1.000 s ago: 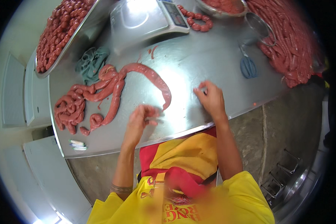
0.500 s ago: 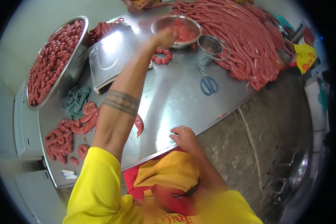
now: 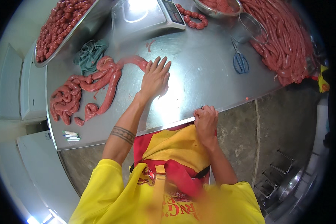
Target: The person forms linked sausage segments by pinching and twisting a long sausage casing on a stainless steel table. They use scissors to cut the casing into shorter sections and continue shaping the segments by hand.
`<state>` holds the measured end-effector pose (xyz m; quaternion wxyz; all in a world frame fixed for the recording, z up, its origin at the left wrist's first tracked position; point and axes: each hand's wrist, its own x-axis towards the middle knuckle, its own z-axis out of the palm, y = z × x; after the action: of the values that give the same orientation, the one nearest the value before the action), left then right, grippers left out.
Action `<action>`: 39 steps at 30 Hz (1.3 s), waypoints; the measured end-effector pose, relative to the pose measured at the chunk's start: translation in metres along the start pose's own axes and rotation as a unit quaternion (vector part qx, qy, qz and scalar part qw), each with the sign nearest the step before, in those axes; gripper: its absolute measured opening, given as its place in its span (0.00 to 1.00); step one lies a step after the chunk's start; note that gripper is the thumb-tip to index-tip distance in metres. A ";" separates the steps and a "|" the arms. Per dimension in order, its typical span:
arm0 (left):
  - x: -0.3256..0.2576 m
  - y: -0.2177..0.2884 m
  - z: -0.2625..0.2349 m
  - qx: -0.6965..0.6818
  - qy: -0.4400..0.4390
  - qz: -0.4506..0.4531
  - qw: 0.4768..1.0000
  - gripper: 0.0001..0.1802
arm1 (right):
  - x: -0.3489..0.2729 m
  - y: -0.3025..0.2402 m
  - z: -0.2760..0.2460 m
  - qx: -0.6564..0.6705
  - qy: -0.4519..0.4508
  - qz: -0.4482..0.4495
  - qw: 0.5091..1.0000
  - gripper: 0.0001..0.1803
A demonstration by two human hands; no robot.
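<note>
Head view: the left hand (image 3: 155, 78) lies flat with fingers spread on the steel surface (image 3: 198, 74), gripping nothing, its palm over the end of the long sausage (image 3: 100, 80). From there the sausage runs toward the left edge of the surface, where it coils in loops. The right hand (image 3: 205, 121) is clenched on the near edge of the surface, well apart from the sausage. A green cloth (image 3: 89, 56) lies just beside the sausage's bend. A scale (image 3: 145, 15) stands toward the far edge, blue scissors (image 3: 239, 59) lie toward the right.
</note>
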<state>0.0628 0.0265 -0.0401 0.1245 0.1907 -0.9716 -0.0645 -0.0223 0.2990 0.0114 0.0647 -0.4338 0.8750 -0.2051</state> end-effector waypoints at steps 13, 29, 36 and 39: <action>-0.062 0.088 -0.011 -0.141 0.179 -0.288 0.930 0.12 | -0.016 -0.005 0.005 -0.053 0.057 0.023 0.997 0.09; -0.083 0.055 -0.036 -0.410 0.105 -0.283 0.861 0.10 | 0.000 0.041 -0.018 -0.035 -0.055 -0.105 0.992 0.18; -0.095 0.058 -0.073 -0.397 -0.078 -0.256 0.878 0.10 | 0.006 0.045 -0.032 0.023 -0.058 -0.209 0.976 0.13; -0.097 0.079 -0.095 -0.249 -0.059 -0.223 0.941 0.19 | 0.004 0.035 -0.042 0.118 -0.106 -0.178 0.971 0.09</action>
<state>0.1468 0.1290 0.0438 0.0929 0.3614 -0.8626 -0.3415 -0.0621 0.3274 0.0353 0.1705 -0.5909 0.7418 -0.2674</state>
